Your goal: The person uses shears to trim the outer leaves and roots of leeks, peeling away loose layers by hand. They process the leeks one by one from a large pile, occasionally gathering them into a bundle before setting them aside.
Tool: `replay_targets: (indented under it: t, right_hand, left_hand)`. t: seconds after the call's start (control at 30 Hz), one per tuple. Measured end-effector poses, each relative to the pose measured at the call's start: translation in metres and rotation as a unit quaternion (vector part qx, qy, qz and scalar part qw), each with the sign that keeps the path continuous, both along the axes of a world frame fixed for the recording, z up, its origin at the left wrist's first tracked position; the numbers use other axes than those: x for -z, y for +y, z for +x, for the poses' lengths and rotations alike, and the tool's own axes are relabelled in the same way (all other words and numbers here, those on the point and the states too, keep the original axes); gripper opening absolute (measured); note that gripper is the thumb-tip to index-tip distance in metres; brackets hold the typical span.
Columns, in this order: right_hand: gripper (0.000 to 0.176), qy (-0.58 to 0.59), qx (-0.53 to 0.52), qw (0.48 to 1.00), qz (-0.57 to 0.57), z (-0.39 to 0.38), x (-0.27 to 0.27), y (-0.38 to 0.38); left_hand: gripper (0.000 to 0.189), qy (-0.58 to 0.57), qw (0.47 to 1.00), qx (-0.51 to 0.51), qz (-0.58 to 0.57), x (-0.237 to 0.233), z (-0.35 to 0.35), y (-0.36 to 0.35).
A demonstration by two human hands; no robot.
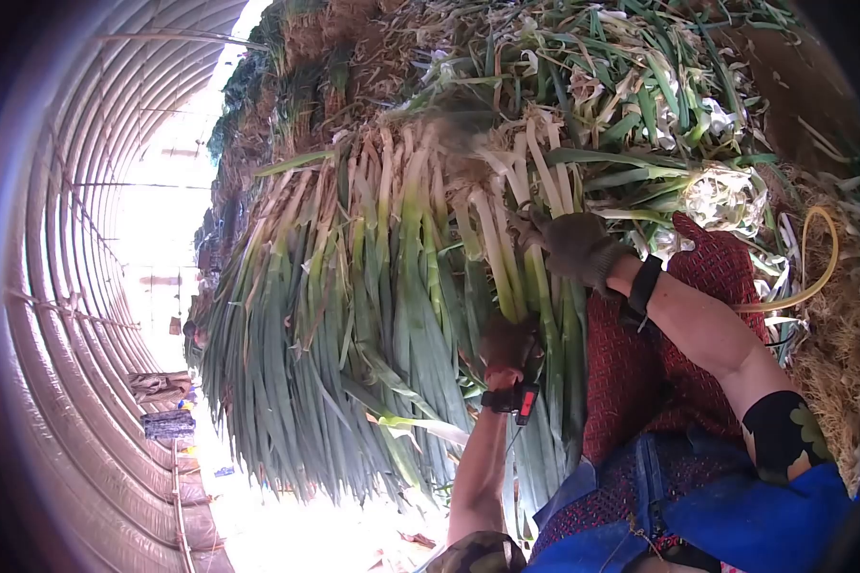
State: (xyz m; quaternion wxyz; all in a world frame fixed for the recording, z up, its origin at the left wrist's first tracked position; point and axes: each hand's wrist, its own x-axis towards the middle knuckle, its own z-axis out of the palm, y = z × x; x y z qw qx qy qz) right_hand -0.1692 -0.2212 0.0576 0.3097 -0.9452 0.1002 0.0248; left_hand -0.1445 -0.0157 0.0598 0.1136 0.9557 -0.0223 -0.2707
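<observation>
A thick row of long green onions [392, 258] lies before me, pale root ends at the top and dark green leaves downward. My left hand [509, 346], in a dark glove, wraps around several green onion stalks [495, 258] below their white part. Higher and to the right, my gloved right hand [578, 246] has its fingers bent at the stalks nearby; its fingertips are partly hidden. A small black-and-red device [526, 401] is strapped at my left wrist. On my right wrist sits a black band [644, 289].
Loose leaves and peeled skins [640, 86] are heaped at the upper right. A yellow hose [831, 248] curves at the right, above piled roots [831, 372]. Red patterned cloth [631, 382] covers my legs. The ribbed tunnel wall [76, 344] stands at the left.
</observation>
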Motion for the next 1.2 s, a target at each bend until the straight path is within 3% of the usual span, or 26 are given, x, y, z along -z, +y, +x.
replay_targets:
  t: [0.13,0.2,0.4,0.5,0.53,0.57,0.63,0.67,0.73,0.77,0.83,0.97,1.03,1.1,1.2]
  right_hand:
    - [0.064,0.05,-0.03,0.998,-0.015,0.005,0.0,0.003]
    - [0.068,0.017,-0.011,1.0,-0.003,0.006,0.007,-0.001]
    - [0.072,0.033,-0.037,0.999,-0.017,0.007,-0.006,0.003]
    - [0.073,0.008,-0.018,1.0,0.009,-0.005,-0.016,-0.006]
    - [0.074,0.001,-0.007,1.0,0.03,-0.008,-0.02,-0.009]
    - [0.075,0.005,-0.023,0.999,0.022,-0.011,-0.02,-0.007]
    - [0.078,0.013,-0.054,0.998,0.006,-0.017,-0.016,-0.002]
    - [0.08,0.001,-0.039,0.999,-0.013,-0.016,-0.01,-0.004]
    - [0.083,-0.018,-0.01,0.999,-0.046,-0.015,-0.003,-0.005]
    - [0.084,-0.001,-0.028,0.999,-0.032,-0.017,-0.005,-0.005]
    - [0.086,0.029,-0.07,0.997,-0.004,-0.018,-0.014,-0.007]
    - [0.088,0.004,-0.085,0.996,-0.03,-0.023,-0.003,-0.001]
    - [0.089,-0.025,-0.079,0.995,-0.064,-0.023,0.002,-0.002]
    - [0.09,0.009,-0.104,0.995,-0.009,-0.03,-0.014,0.001]
    - [0.091,0.01,-0.087,0.996,-0.021,-0.03,-0.005,0.006]
  left_hand:
    - [0.047,-0.032,0.999,0.018,-0.003,0.008,0.001,0.003]
    - [0.047,-0.044,0.999,0.02,-0.015,0.016,0.003,0.008]
    - [0.048,0.019,0.997,-0.038,-0.066,-0.004,-0.001,0.002]
    - [0.039,-0.013,0.99,0.014,-0.14,0.061,0.03,0.049]
    - [0.034,0.079,0.949,-0.066,-0.299,0.071,0.035,0.056]
    - [0.03,0.166,0.867,-0.144,-0.447,0.078,0.039,0.06]
    - [0.026,0.309,0.712,-0.184,-0.603,0.091,0.052,0.068]
    - [0.024,0.371,0.67,-0.15,-0.626,0.092,0.062,0.071]
    - [0.019,0.363,0.699,-0.119,-0.605,0.094,0.068,0.073]
    - [0.017,0.289,0.767,-0.121,-0.56,0.092,0.068,0.075]
    - [0.014,0.205,0.827,-0.149,-0.503,0.085,0.066,0.073]
    - [0.012,0.137,0.83,-0.214,-0.496,0.035,0.04,0.039]
    - [0.014,0.105,0.825,-0.209,-0.514,0.037,0.038,0.041]
    - [0.017,0.098,0.814,-0.183,-0.542,0.049,0.047,0.052]
    - [0.022,0.134,0.769,-0.216,-0.587,0.029,0.037,0.042]
